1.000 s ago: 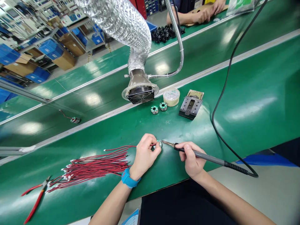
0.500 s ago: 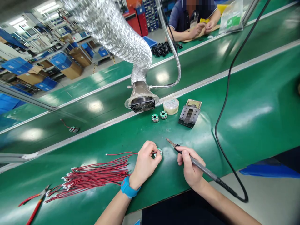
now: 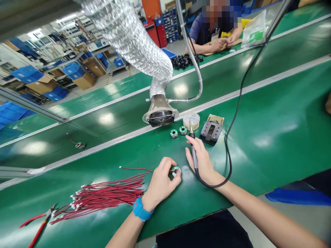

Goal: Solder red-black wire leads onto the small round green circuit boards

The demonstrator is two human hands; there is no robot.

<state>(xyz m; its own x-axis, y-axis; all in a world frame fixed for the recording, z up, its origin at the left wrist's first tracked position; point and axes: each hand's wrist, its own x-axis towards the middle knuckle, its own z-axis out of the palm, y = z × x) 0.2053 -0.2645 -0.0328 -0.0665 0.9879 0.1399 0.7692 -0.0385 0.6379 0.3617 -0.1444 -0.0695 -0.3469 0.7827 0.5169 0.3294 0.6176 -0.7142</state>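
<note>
My left hand [image 3: 162, 179], with a blue wristband, pinches a small round part with a green top [image 3: 176, 171] on the green bench. A red wire [image 3: 137, 168] runs left from under its fingers. In my right hand [image 3: 203, 160] is a soldering iron [image 3: 193, 153], its tip pointing up and away at the front of a round tin [image 3: 191, 121]. Two more round green-topped parts [image 3: 174, 133] sit left of the tin. To its right is a metal iron stand [image 3: 212, 129]. A bundle of red wires [image 3: 108, 194] lies left of my left hand.
Red-handled pliers [image 3: 41, 224] lie at the lower left. A fan nozzle [image 3: 161, 115] on a silver duct [image 3: 139, 44] hangs over the bench. The iron's black cable [image 3: 239, 100] loops on the right. Across the bench, a person [image 3: 217, 34] works near black parts [image 3: 183, 61].
My right hand has moved up and slightly left with the iron, which has turned from pointing left to pointing away at the tin. My left hand still pinches the round part.
</note>
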